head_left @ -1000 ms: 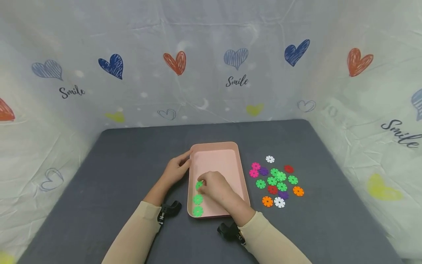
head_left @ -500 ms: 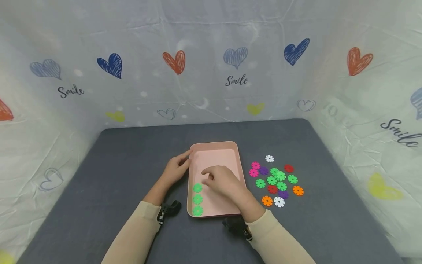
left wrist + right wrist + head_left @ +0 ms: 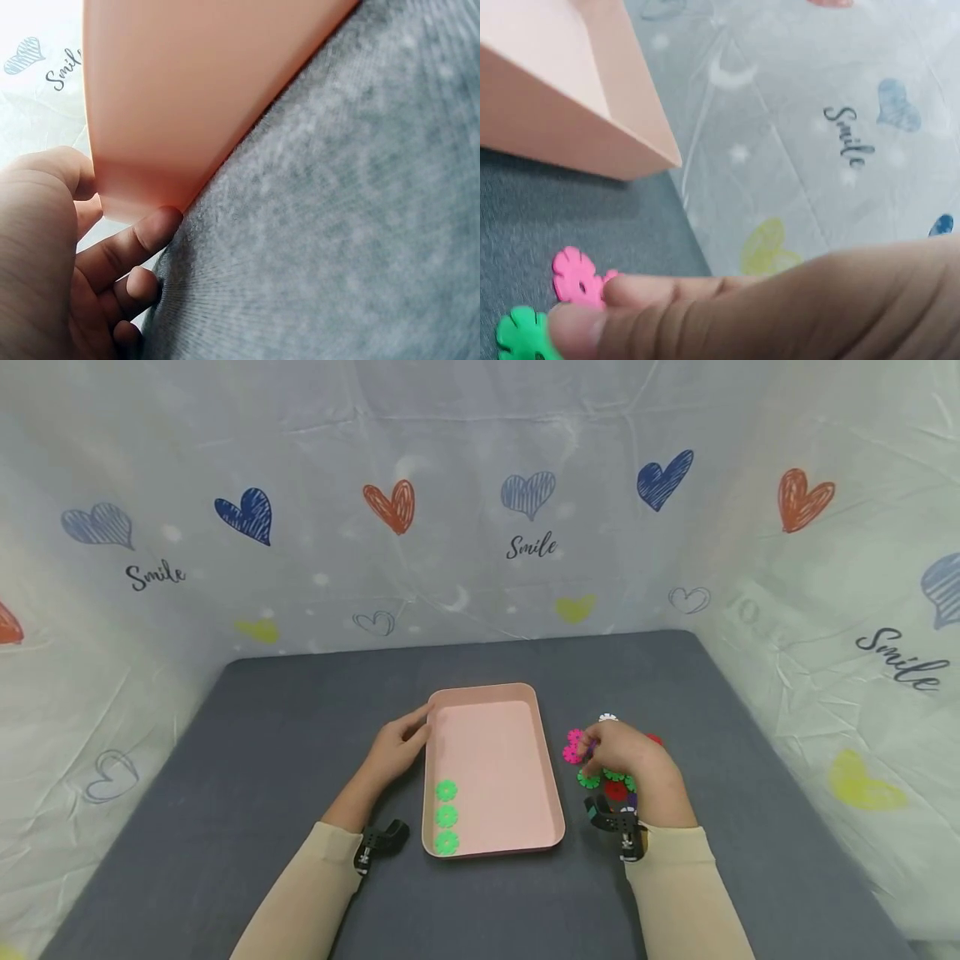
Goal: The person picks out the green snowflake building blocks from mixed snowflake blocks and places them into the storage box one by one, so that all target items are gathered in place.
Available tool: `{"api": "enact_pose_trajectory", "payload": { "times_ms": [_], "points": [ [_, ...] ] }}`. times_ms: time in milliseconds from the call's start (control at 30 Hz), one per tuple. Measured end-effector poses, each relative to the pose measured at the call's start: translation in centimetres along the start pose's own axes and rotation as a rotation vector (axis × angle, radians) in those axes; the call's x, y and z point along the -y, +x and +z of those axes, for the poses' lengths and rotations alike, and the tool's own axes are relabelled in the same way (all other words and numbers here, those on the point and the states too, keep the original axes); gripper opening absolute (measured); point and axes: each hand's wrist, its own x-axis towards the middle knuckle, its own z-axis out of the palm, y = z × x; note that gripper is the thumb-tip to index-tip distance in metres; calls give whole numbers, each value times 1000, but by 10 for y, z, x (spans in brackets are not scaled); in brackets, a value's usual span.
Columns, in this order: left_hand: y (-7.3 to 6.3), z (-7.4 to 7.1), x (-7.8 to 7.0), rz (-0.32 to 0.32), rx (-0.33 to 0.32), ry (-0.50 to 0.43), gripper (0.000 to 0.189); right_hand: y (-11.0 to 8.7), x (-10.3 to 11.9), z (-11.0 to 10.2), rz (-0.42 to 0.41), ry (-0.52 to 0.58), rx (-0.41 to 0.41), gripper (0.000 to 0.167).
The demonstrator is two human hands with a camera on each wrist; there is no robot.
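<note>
My left hand (image 3: 395, 747) rests against the far left side of a pink tray (image 3: 495, 760), its fingers touching the wall and rim. In the left wrist view a finger presses near the base of the tray's outer wall. Inside the tray, a column of three green slotted discs (image 3: 446, 816) lies along the left side. My right hand (image 3: 626, 752) is over the loose discs to the right, thumb and forefinger apart. Its thumb overlaps a green disc (image 3: 523, 334) in the right wrist view; contact cannot be told. A pink disc (image 3: 577, 279) lies beside its fingertips.
A white disc (image 3: 608, 717) and a red disc (image 3: 616, 791) show around the right hand, which hides much of the pile. The dark grey table (image 3: 322, 710) is enclosed by a white curtain (image 3: 450, 427) printed with hearts.
My right hand has let go of the third green disc at the tray's left side and moved right, over the loose discs. The left hand stays at the tray.
</note>
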Motion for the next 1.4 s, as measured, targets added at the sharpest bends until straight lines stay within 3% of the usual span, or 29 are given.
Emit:
{"api": "enact_pose_trajectory", "payload": {
  "times_ms": [233, 567, 933, 1067, 1233, 1400],
  "points": [
    [0, 0, 1, 7, -6, -9, 48, -4, -9, 3, 116, 78, 53, 21],
    [0, 0, 1, 2, -5, -6, 48, -1, -13, 4, 110, 61, 82, 17],
    [-1, -1, -2, -8, -1, -10, 48, 2, -13, 4, 83, 59, 52, 31],
    [0, -1, -3, -10, -7, -9, 48, 1, -11, -3, 22, 123, 41, 33],
    [0, 0, -2, -6, -8, -9, 48, 1, 4, -8, -59, 330, -64, 13],
    [0, 1, -1, -10, -9, -9, 48, 6, 35, 1, -139, 506, -99, 41]
  ]
}}
